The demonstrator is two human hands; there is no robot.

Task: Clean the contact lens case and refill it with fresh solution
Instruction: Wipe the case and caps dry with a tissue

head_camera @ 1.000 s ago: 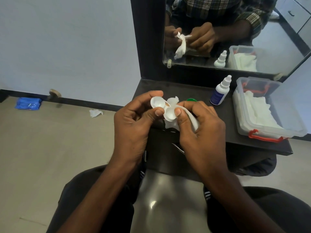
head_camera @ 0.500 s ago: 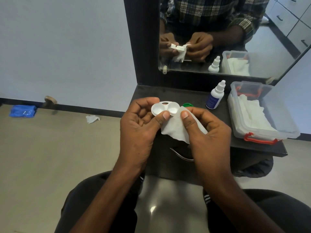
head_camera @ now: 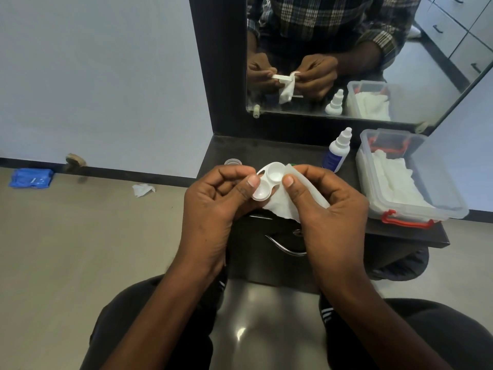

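Lens case (head_camera: 268, 182) has turned diagonal since before; left hand (head_camera: 213, 204) holds it.

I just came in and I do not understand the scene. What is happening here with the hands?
A person is seated at a dark shelf under a mirror. The left hand holds an open white contact lens case, both wells uncapped. The right hand grips a white tissue against it, apparently wiping. The solution bottle stands capped beside a clear box of tissues, so refilling has not begun.
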